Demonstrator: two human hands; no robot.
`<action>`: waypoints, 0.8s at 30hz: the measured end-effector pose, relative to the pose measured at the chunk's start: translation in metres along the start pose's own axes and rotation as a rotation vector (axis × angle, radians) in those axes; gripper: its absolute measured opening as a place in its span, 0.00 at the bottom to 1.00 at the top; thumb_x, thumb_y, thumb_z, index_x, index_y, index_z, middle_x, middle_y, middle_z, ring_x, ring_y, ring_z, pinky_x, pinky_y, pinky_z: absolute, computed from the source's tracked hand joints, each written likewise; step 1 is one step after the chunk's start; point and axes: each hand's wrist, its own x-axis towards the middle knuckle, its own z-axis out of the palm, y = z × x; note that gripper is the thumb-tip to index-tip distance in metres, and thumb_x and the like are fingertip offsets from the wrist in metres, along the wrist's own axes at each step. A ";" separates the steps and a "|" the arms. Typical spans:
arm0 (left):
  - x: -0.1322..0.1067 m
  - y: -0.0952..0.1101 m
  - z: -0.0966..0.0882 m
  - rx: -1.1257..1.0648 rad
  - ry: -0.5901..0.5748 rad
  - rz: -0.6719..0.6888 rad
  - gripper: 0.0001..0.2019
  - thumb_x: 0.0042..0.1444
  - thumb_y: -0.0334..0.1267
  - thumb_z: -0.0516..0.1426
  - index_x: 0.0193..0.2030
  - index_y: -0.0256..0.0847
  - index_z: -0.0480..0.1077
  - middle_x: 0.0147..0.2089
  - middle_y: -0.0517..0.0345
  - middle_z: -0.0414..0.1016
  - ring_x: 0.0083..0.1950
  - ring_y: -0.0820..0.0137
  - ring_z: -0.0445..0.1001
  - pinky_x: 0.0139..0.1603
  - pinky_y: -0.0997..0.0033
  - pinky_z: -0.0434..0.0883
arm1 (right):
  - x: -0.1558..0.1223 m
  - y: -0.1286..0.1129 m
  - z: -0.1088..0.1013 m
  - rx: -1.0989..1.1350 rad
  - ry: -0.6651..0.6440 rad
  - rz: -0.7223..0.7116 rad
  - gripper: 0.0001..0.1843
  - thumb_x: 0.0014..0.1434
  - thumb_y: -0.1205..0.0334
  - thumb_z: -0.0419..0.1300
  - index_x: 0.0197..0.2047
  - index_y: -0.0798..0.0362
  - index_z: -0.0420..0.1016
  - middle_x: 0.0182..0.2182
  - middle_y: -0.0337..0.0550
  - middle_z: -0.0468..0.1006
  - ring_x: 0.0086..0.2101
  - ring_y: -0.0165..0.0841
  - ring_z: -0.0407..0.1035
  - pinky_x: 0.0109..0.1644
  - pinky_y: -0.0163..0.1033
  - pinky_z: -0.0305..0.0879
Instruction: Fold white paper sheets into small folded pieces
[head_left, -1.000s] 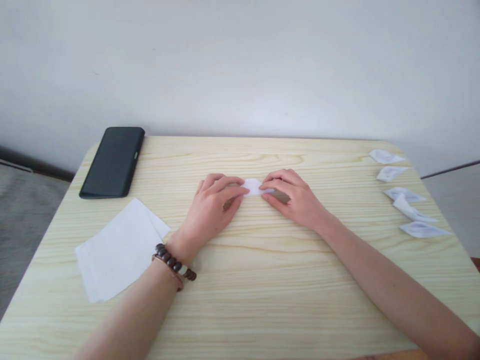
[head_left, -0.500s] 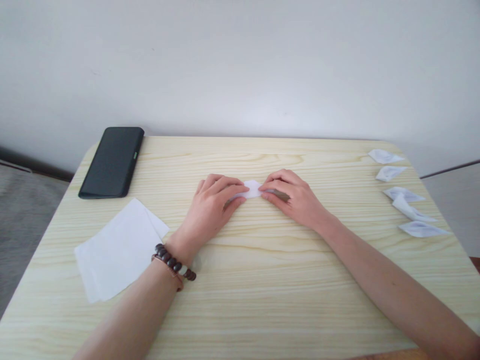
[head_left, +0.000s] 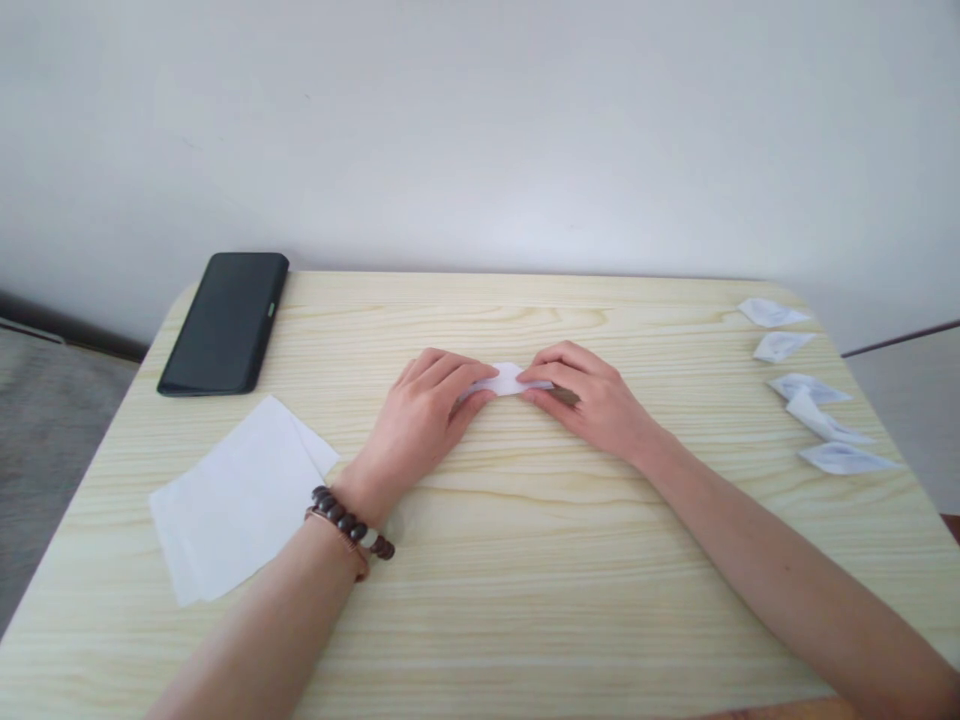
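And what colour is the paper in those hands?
The folded paper is white, seen best in the head view.

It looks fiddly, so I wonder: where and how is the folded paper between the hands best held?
Probably near both ends, from left and right: the folded paper is narrow and stretches sideways between the left hand and right hand.

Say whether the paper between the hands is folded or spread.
Folded, it appears: the white paper is a narrow piece with angled corners, much smaller than the flat sheets.

From above the table, the head camera looks forward and down.
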 end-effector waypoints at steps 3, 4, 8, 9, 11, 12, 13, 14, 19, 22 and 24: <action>0.000 -0.001 0.001 0.014 -0.005 0.034 0.11 0.60 0.40 0.58 0.47 0.40 0.73 0.45 0.52 0.77 0.48 0.63 0.70 0.50 0.60 0.70 | 0.000 -0.001 -0.001 -0.006 0.001 -0.006 0.09 0.64 0.60 0.56 0.44 0.51 0.76 0.39 0.46 0.75 0.41 0.34 0.71 0.47 0.42 0.69; 0.000 -0.001 0.001 0.019 -0.004 0.042 0.10 0.60 0.40 0.58 0.47 0.41 0.73 0.45 0.52 0.77 0.48 0.63 0.70 0.49 0.61 0.70 | 0.000 -0.001 -0.001 -0.007 0.000 -0.008 0.09 0.64 0.60 0.56 0.43 0.51 0.76 0.39 0.46 0.75 0.41 0.34 0.71 0.47 0.42 0.69; 0.000 -0.001 0.001 0.014 0.029 0.061 0.07 0.61 0.35 0.56 0.44 0.42 0.74 0.44 0.52 0.76 0.46 0.65 0.71 0.48 0.62 0.71 | 0.000 -0.003 -0.002 -0.010 -0.002 -0.032 0.10 0.65 0.60 0.55 0.43 0.51 0.76 0.39 0.46 0.75 0.39 0.34 0.71 0.45 0.41 0.70; 0.000 -0.001 0.001 0.008 0.047 0.070 0.07 0.61 0.34 0.56 0.44 0.42 0.74 0.44 0.52 0.76 0.46 0.65 0.70 0.48 0.63 0.71 | 0.000 -0.003 -0.002 -0.019 0.003 -0.048 0.10 0.65 0.60 0.55 0.43 0.51 0.76 0.39 0.46 0.75 0.39 0.34 0.71 0.45 0.41 0.70; 0.001 0.000 0.000 -0.003 0.094 0.098 0.07 0.61 0.33 0.56 0.43 0.42 0.75 0.42 0.52 0.76 0.45 0.66 0.70 0.47 0.64 0.71 | 0.000 -0.003 -0.001 -0.050 0.020 -0.090 0.09 0.64 0.61 0.56 0.44 0.52 0.76 0.39 0.47 0.75 0.39 0.34 0.71 0.45 0.41 0.69; 0.001 0.001 0.000 -0.006 0.115 0.111 0.06 0.61 0.33 0.56 0.42 0.42 0.75 0.42 0.52 0.76 0.45 0.66 0.70 0.47 0.64 0.71 | -0.001 -0.004 0.000 -0.069 0.029 -0.112 0.09 0.63 0.61 0.57 0.44 0.52 0.76 0.39 0.47 0.76 0.39 0.34 0.71 0.44 0.42 0.69; 0.001 0.001 -0.001 -0.008 0.128 0.122 0.06 0.61 0.33 0.57 0.42 0.42 0.75 0.41 0.53 0.77 0.45 0.66 0.70 0.46 0.64 0.71 | -0.001 -0.004 0.000 -0.086 0.038 -0.131 0.09 0.63 0.61 0.57 0.44 0.52 0.76 0.38 0.47 0.76 0.39 0.35 0.70 0.44 0.42 0.69; 0.001 0.002 -0.001 -0.009 0.135 0.131 0.06 0.60 0.33 0.57 0.42 0.42 0.75 0.40 0.53 0.77 0.44 0.66 0.70 0.46 0.64 0.71 | -0.001 -0.004 0.001 -0.098 0.045 -0.143 0.09 0.63 0.61 0.57 0.44 0.52 0.76 0.38 0.47 0.76 0.39 0.35 0.70 0.44 0.42 0.69; 0.002 0.003 -0.002 -0.022 0.138 0.142 0.04 0.60 0.34 0.58 0.40 0.42 0.75 0.39 0.55 0.78 0.43 0.67 0.71 0.45 0.65 0.72 | -0.002 -0.004 0.001 -0.133 0.095 -0.162 0.07 0.63 0.64 0.57 0.42 0.50 0.76 0.35 0.44 0.77 0.36 0.33 0.70 0.41 0.40 0.68; 0.003 0.004 -0.002 -0.025 0.152 0.132 0.03 0.59 0.34 0.58 0.39 0.41 0.75 0.38 0.54 0.78 0.42 0.67 0.71 0.44 0.65 0.72 | -0.001 -0.005 0.001 -0.153 0.121 -0.193 0.07 0.63 0.66 0.57 0.41 0.51 0.77 0.34 0.44 0.77 0.34 0.32 0.69 0.39 0.39 0.67; 0.003 0.004 -0.003 -0.029 0.155 0.127 0.03 0.59 0.34 0.58 0.38 0.40 0.74 0.38 0.53 0.77 0.42 0.67 0.71 0.43 0.65 0.72 | -0.001 -0.006 0.001 -0.151 0.132 -0.212 0.07 0.62 0.67 0.58 0.41 0.51 0.77 0.33 0.44 0.77 0.33 0.31 0.69 0.38 0.38 0.67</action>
